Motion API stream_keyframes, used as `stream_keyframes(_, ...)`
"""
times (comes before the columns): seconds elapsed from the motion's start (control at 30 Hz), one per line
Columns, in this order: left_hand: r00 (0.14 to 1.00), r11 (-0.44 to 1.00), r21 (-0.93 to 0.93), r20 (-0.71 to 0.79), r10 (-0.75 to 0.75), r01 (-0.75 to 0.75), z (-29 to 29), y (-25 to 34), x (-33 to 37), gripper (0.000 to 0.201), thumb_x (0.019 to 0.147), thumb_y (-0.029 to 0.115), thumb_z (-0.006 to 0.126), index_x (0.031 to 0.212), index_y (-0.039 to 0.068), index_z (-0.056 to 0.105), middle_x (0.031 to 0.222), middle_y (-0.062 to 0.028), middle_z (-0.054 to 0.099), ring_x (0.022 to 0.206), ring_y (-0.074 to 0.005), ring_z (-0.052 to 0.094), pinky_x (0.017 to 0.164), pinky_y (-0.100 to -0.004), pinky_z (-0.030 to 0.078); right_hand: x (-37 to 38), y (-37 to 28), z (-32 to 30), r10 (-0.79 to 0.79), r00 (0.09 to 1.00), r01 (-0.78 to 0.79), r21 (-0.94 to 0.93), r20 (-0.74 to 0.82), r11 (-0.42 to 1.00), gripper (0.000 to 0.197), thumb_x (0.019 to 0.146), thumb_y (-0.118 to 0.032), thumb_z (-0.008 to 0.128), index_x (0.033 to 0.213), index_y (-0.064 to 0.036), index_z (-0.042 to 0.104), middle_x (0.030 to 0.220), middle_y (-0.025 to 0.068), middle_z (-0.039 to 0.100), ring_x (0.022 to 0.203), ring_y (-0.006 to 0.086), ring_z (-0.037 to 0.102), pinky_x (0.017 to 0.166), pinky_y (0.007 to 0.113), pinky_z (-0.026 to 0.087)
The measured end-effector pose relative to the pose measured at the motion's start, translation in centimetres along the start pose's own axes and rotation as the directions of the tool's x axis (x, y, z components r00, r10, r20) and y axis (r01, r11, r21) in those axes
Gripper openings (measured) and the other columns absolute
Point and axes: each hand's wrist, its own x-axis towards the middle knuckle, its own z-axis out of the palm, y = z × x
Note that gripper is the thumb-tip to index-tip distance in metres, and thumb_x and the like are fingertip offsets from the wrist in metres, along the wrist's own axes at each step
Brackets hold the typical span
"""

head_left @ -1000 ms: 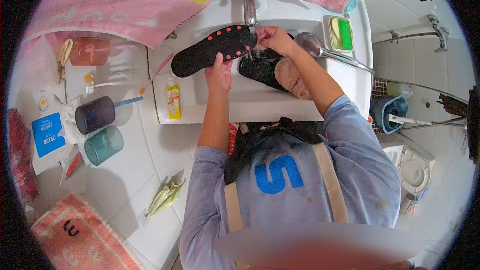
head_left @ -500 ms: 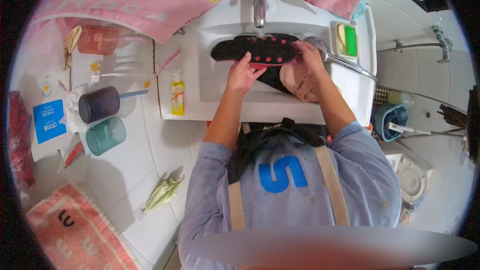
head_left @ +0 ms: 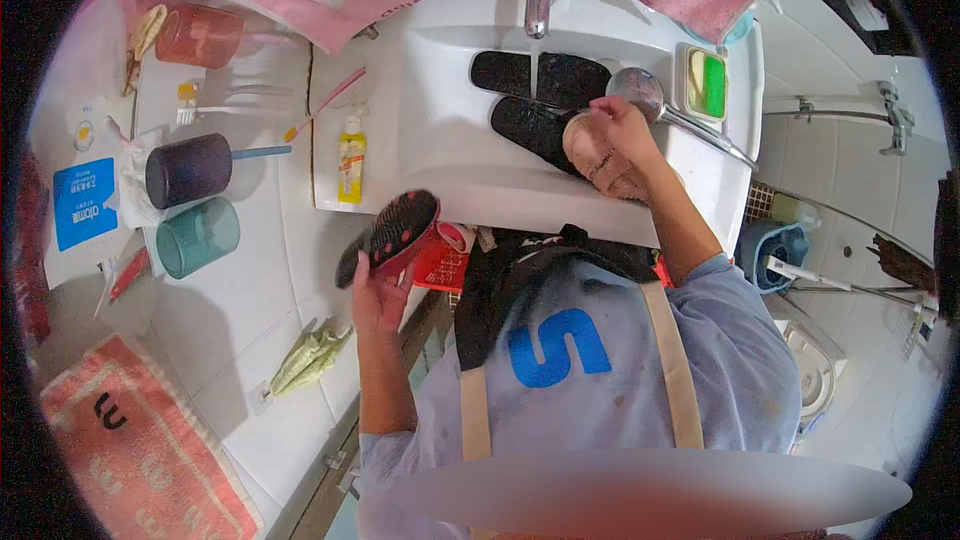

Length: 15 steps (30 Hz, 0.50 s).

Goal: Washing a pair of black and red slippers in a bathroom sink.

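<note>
My left hand (head_left: 380,295) is out past the sink's front left edge, gripping one end of a black slipper (head_left: 402,220) with red dots and a red underside. My right hand (head_left: 622,125) is over the basin, its fingers curled at the upper end of a pinkish-tan slipper (head_left: 590,150). Its exact grip is partly hidden. Black slippers (head_left: 540,130) lie in the white sink (head_left: 440,110), one above the other, partly covered. A thin stream of water falls onto them from the metal faucet (head_left: 539,0).
A shower head (head_left: 638,90) rests across the sink's right side beside a green soap box (head_left: 708,85). A yellow bottle (head_left: 351,162) stands at the left rim. A red basket (head_left: 440,268) is below the front edge. Cups (head_left: 190,175) and brushes are at the left.
My left hand has carried the red-dotted slipper from under the faucet to the left, out over the sink's front edge. My right hand has let go of it and moved down to the pinkish-tan slipper.
</note>
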Motion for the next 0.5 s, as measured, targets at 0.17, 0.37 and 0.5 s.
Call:
stream_keyframes(0.17,0.97,0.938,-0.247,0.033,-0.242,0.243,-10.3,-4.0,3.0,0.054,0.09,0.039,0.05,0.13,0.004,0.041,0.131,-0.0189,0.046,0.118,-0.0393,0.045,0.096,-0.0551,0.039,1.1,-2.1,1.8,-0.196,0.967,0.253,-0.567,0.161,0.784,0.034,0.08,-0.021,0.062,0.111,-0.0061,0.061,0.103,0.0212,0.06,0.095,0.0388,0.059,0.084,0.045,0.048)
stream_keyframes(0.37,0.826,0.916,0.39,-0.485,0.289,-0.091,-8.6,-5.7,6.1,0.051,0.085,0.03,0.06,0.126,0.002,0.045,0.114,-0.0168,0.052,0.108,-0.0322,0.05,0.095,-0.0459,0.039,4.6,-4.3,3.8,-0.168,0.965,0.262,-0.784,0.202,0.563,0.059,0.072,-0.021,0.072,0.124,-0.0041,0.05,0.116,0.0218,0.051,0.109,0.0386,0.051,0.09,0.044,0.045)
stream_keyframes(0.5,0.698,0.047,0.904,0.294,0.653,-0.425,-1.4,-5.2,8.3,0.021,0.082,0.009,0.059,0.102,0.002,0.059,0.106,-0.0128,0.058,0.098,-0.0265,0.056,0.086,-0.0349,0.044,6.7,-4.0,4.7,-0.103,0.982,0.19,-0.852,0.161,0.487,0.076,0.067,-0.029,0.077,0.13,-0.0046,0.043,0.12,0.0203,0.049,0.117,0.0391,0.045,0.096,0.045,0.041)
